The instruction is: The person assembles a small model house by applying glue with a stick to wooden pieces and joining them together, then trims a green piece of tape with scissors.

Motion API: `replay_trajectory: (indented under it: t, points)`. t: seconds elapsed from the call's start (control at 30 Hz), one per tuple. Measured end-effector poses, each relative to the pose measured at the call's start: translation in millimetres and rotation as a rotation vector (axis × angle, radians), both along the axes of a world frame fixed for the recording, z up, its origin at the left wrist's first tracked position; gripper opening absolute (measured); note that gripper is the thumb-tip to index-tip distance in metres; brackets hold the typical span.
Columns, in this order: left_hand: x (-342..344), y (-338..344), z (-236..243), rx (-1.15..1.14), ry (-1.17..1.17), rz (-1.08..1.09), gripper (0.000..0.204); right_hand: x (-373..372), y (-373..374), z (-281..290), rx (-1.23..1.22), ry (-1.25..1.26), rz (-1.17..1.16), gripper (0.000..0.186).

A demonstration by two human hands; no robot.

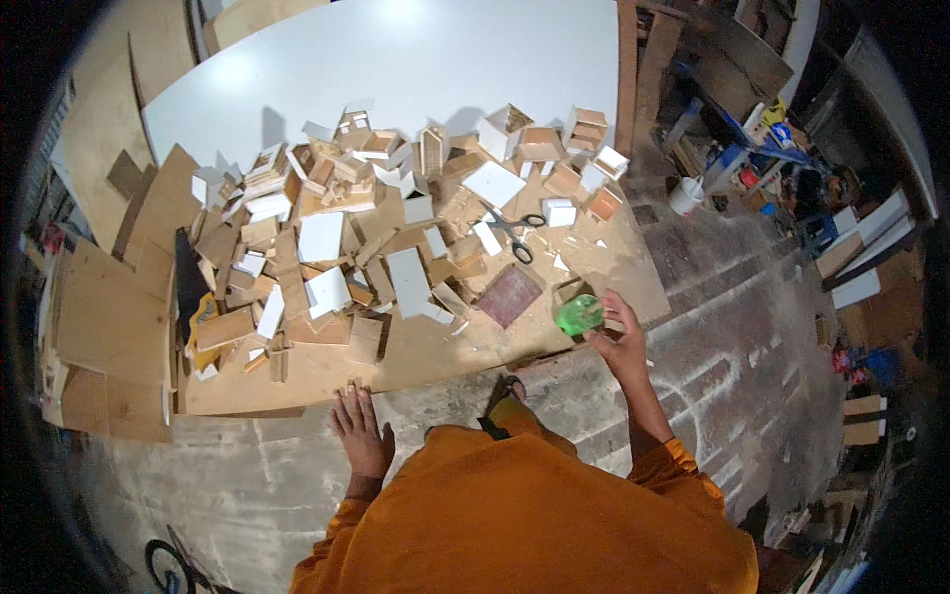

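- The right hand [623, 342] has its fingers and thumb curled round the right side of a green container [576, 316], in what looks like a light hold; what is inside cannot be made out.
- The left hand [362, 433] holds nothing; its fingers are spread, with the tips at the near edge of the table [223, 391].
- The green container is over the right part of the table, near the front edge, just beside a reddish-brown sheet [509, 295].
- Along the far side stand small boxes, such as an open-fronted one [586, 129], their walls joined; that much assembly looks done.
- Other pieces seem loose: a white panel [494, 185] among the boxes, a white strip [407, 281] near the middle, and wood offcuts heaped on the left. By that mix, I would judge the work partway along, though some heaped pieces may be joined too.
- Black scissors [511, 231] lie open behind the sheet, with neither hand on them.
- Whether any single box is complete cannot be told.
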State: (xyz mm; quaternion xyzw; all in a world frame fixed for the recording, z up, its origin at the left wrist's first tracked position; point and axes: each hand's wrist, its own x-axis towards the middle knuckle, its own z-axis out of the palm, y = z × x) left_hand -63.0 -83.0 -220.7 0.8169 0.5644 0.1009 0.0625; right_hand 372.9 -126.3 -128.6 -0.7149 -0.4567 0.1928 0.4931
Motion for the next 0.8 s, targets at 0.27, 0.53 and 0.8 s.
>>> replay_trajectory:
  t: [0.27,0.53,0.8]
  points:
    - [8,-29,0,-0.034,-0.037,0.024,0.083,16,17,-11,0.112,-0.312,0.159,0.062]
    - [110,0,44,0.118,-0.264,-0.086,0.083,33,15,-10,0.261,-0.527,0.345,0.047]
    - [249,54,82,-0.023,-0.422,-0.523,0.086,91,37,-57,-0.118,0.268,0.562,0.084]
